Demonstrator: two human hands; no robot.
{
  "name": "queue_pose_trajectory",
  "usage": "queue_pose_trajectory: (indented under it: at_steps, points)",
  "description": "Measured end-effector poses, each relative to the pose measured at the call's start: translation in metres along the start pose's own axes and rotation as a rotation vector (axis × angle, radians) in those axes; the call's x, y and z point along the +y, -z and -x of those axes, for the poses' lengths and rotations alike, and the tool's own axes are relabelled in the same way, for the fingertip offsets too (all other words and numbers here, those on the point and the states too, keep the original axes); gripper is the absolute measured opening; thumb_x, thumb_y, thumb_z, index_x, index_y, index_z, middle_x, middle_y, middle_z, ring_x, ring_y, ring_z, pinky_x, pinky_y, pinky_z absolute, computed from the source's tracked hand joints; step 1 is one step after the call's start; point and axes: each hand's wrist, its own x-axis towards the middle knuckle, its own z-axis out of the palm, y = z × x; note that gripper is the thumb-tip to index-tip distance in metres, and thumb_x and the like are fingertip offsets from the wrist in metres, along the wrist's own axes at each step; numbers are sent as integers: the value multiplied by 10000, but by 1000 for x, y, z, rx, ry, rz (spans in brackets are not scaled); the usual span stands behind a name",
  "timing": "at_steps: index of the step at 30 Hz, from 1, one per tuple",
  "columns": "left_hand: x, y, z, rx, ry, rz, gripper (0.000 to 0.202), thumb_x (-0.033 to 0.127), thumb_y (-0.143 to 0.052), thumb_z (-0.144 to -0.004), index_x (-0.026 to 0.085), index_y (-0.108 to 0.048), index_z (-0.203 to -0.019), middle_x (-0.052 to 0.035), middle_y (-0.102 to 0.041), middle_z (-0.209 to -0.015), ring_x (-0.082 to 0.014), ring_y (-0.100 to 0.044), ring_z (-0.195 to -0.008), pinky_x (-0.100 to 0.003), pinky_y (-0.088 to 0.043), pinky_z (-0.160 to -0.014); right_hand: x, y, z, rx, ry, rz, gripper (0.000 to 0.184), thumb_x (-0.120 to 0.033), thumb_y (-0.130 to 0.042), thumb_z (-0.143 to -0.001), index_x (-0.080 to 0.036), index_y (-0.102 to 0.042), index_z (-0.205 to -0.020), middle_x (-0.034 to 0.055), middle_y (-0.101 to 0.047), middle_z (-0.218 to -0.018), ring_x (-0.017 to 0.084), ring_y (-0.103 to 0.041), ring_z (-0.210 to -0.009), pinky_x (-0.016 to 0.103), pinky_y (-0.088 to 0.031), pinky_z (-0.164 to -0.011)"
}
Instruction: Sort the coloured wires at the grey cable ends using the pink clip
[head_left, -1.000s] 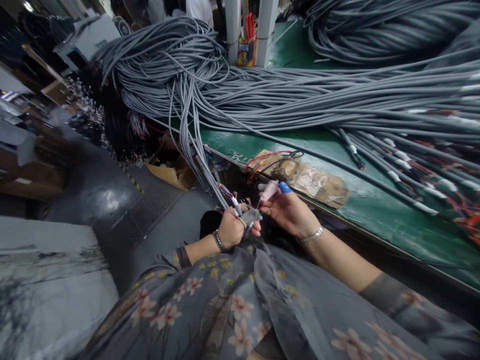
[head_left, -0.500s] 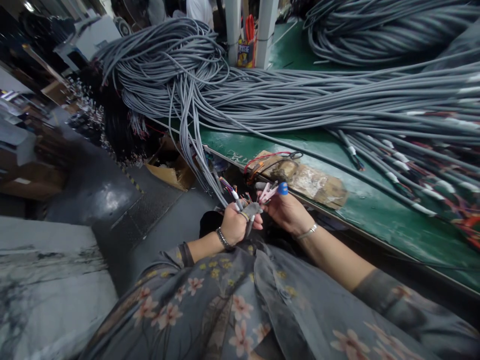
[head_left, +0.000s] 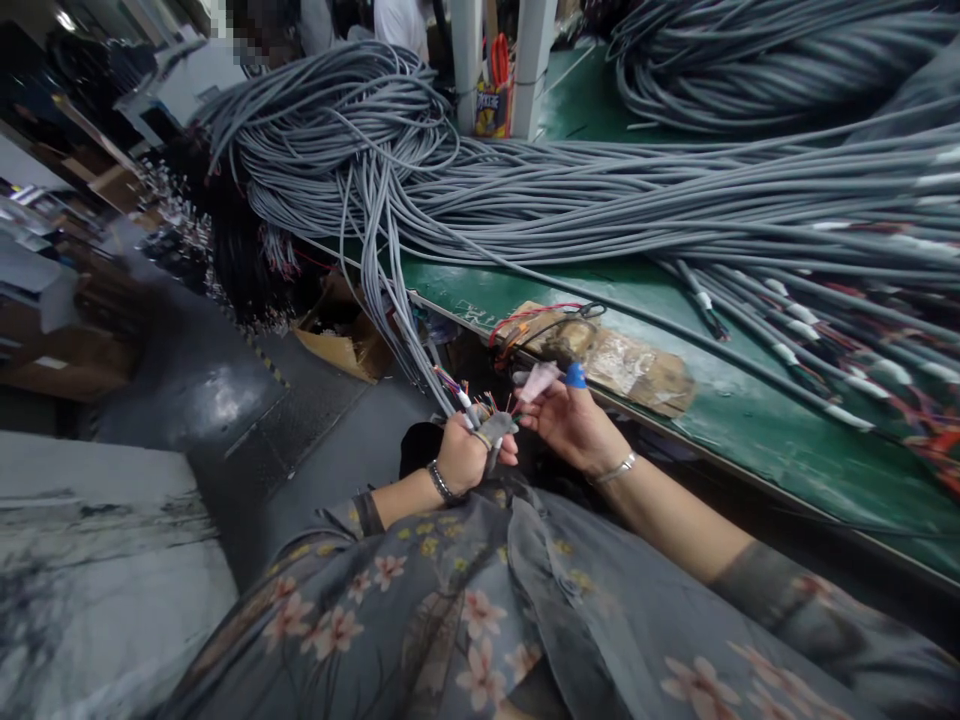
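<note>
My left hand [head_left: 463,458] is closed round the ends of several grey cables [head_left: 390,290] that hang down from the green bench; thin coloured wires [head_left: 480,402] fan out above its grey-covered fingers. My right hand [head_left: 571,422] is just to the right, nearly touching it. Its fingertips, one under a blue cover [head_left: 575,375], pinch a small pale pink piece [head_left: 537,381] next to the coloured wire ends. Both hands sit over my lap, below the bench edge.
A green bench [head_left: 675,400] carries big heaps of grey cable [head_left: 600,190] and a taped cardboard pad [head_left: 630,362] with red and black wires. White posts [head_left: 534,60] stand at the back. A cardboard box [head_left: 341,345] sits on the dark floor to the left.
My right hand's fingers have shifted slightly, turning the pale pink piece beside the wire ends. The left hand keeps its hold in almost the same spot.
</note>
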Motion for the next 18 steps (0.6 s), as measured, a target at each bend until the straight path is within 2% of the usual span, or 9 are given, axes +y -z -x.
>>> queue_pose_trajectory:
  at_steps: [3, 9, 14, 18]
  points:
    - [-2, 5, 0, 8, -34, -37, 592, 702, -720, -515, 152, -518, -602, 12, -561, -461, -70, -494, -355, -183, -409, -373, -3, 1, 3, -28, -24, 2, 495, -716, -569, -728, -228, -656, -719, 29, -667, -706, 134, -584, -593, 247, -496, -547]
    - [1, 6, -3, 68, -112, -112, 560, 679, -719, -549, 163, -505, -595, 19, -568, -479, -69, -509, -370, -179, -411, -377, -7, -4, 3, 26, 41, 13, 294, -518, -710, -719, -233, -690, -787, 1, -658, -703, 113, -551, -580, 213, -478, -514]
    - [13, -4, -2, 106, -121, -100, 586, 694, -734, -483, 159, -525, -598, 23, -566, -463, -79, -514, -358, -189, -419, -373, -8, -6, 3, 30, 25, 6, 294, -523, -691, -740, -233, -693, -791, -2, -658, -700, 108, -552, -584, 204, -475, -512]
    - [15, -9, -3, 137, -113, -114, 561, 651, -761, -480, 161, -512, -590, 30, -549, -453, -77, -509, -357, -189, -411, -371, -6, -4, 1, 55, 3, -25, 260, -505, -702, -742, -251, -692, -795, -12, -678, -747, 122, -590, -635, 231, -491, -561]
